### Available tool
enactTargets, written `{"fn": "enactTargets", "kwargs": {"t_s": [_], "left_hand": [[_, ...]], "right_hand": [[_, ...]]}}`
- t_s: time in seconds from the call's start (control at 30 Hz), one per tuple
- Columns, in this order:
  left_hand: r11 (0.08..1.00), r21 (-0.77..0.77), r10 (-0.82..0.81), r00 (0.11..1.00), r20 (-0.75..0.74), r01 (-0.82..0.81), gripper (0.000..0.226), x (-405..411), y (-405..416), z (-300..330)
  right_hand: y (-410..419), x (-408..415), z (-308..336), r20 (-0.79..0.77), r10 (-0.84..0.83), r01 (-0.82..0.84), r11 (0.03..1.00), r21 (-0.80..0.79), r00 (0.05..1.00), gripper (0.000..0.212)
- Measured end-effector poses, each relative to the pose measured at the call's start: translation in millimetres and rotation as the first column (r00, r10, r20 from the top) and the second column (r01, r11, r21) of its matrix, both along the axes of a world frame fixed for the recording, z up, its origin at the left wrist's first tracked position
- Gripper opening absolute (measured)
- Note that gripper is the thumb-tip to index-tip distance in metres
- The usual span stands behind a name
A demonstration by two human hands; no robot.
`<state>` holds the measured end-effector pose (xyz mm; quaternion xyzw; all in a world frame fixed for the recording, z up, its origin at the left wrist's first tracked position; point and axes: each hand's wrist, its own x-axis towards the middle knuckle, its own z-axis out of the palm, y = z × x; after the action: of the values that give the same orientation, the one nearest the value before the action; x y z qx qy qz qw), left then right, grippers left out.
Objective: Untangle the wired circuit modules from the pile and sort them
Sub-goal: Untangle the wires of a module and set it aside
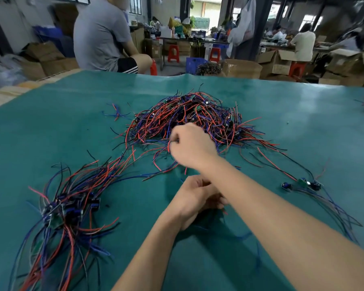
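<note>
Your right hand (190, 143) pinches a limp red wire (169, 146) at the pile (189, 118); left hand's (194, 199) grip unclear. Wires snag—draw gently.

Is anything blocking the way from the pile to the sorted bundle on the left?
Nothing solid. Between the pile and the left bundle lies green mat crossed only by loose wire ends. The right hand already pinches a red wire at the pile's near edge.

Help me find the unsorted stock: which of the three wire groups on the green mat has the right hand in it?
The big tangled heap of red, blue and black wires mid-mat; the right hand pinches a wire at its near edge.
</note>
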<state>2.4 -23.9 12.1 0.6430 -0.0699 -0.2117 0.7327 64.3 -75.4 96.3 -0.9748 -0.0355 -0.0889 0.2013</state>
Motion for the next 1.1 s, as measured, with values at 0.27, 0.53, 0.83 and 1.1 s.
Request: {"fn": "enactTargets", "kwargs": {"t_s": [0.27, 0.53, 0.83, 1.1], "left_hand": [[0.983, -0.148, -0.111, 0.994, 0.013, 0.112, 0.016, -2.2, -4.3, 8.0], [0.980, -0.175, -0.103, 0.994, -0.028, 0.097, 0.018, -1.7, -4.8, 10.3], [0.970, -0.243, -0.050, 0.995, -0.090, 0.026, 0.018, 0.8, -5.6, 10.6], [0.948, -0.313, 0.007, 0.987, -0.158, -0.057, 0.034, 5.1, -5.4, 10.9]], "right_hand": [[-95.3, 28.5, -32.8, -0.103, -0.265, 0.265, 0.964, -0.018, 0.959, 0.023], [-119.3, 18.5, -26.6, 0.071, -0.319, 0.266, 0.876, 0.403, 0.945, 0.029], [-130.8, -53.8, -28.9, -0.022, -0.218, 0.133, 0.509, 0.851, 0.976, 0.017], [-104.9, -100.3, -51.2, -0.162, 0.381, -0.039, 0.469, 0.882, 0.910, 0.014]]}}
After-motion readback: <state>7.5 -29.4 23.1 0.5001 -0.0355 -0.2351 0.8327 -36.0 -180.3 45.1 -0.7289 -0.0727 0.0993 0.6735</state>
